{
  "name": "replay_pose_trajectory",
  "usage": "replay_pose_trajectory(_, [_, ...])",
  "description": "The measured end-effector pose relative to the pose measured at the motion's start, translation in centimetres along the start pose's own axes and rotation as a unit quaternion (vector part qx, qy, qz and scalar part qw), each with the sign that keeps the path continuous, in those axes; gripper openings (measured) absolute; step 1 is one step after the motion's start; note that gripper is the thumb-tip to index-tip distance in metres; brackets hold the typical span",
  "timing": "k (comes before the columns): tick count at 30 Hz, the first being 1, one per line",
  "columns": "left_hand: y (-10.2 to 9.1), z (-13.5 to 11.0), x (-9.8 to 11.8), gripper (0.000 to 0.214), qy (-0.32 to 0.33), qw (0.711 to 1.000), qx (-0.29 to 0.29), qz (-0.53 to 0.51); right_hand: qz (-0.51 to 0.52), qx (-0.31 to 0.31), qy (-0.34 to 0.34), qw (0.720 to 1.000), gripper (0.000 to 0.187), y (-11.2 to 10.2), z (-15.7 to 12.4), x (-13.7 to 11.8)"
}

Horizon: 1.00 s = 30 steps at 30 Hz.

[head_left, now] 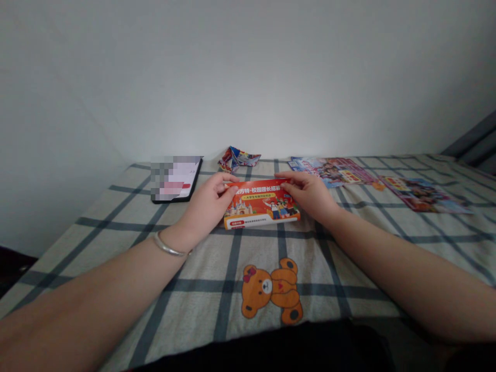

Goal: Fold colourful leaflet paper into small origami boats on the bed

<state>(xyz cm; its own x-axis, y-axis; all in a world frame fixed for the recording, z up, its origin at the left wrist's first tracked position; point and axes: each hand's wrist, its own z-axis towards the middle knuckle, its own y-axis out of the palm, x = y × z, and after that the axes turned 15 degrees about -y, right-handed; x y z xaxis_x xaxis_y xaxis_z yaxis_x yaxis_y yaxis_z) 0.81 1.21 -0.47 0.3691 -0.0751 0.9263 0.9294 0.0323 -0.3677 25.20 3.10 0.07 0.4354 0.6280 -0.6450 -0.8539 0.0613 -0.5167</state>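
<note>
A red and orange printed flyer (261,204) with Chinese lettering, a castle and cartoon figures lies in front of me on the checked cloth. It looks folded, with a white and orange strip along its near edge. My left hand (209,201) is closed on its left edge, thumb on top and fingers behind. My right hand (310,195) grips the upper right corner between thumb and fingers. The undersides of the flyer and some fingertips are hidden. A silver bangle (168,245) circles my left wrist.
Beyond my left hand lies a dark-edged phone or tablet (182,178), its screen partly blurred. A folded colourful paper shape (237,159) stands near the wall. Flat printed flyers (337,173) and another flyer (422,194) lie to the right. A bear print (271,292) decorates the cloth.
</note>
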Motion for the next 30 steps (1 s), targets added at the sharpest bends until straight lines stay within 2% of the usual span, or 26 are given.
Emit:
replay_pose_trajectory(7, [-0.7, 0.9, -0.7, 0.013, -0.004, 0.999, 0.006, 0.046, -0.034, -0.032, 0.015, 0.999, 0.024, -0.1, 0.2, 0.9])
replay_pose_trajectory(12, [-0.9, 0.9, -0.7, 0.012, 0.02, 0.989, 0.002, 0.145, -0.127, -0.08, -0.02, 0.989, 0.022, -0.3, 0.3, 0.6])
replay_pose_trajectory(15, [-0.9, 0.9, -0.5, 0.012, 0.031, 0.984, 0.003, 0.176, -0.146, -0.109, -0.03, 0.983, 0.024, -0.3, 0.3, 0.6])
replay_pose_trajectory(26, [-0.8, 0.9, 0.4, 0.011, 0.032, 0.968, 0.017, 0.247, -0.172, -0.139, -0.047, 0.974, 0.026, -0.3, 0.6, 0.7])
replay_pose_trajectory(30, [-1.0, 1.3, -0.2, 0.012, 0.035, 0.979, 0.012, 0.202, -0.142, -0.118, -0.021, 0.983, 0.024, -0.2, 0.6, 0.9])
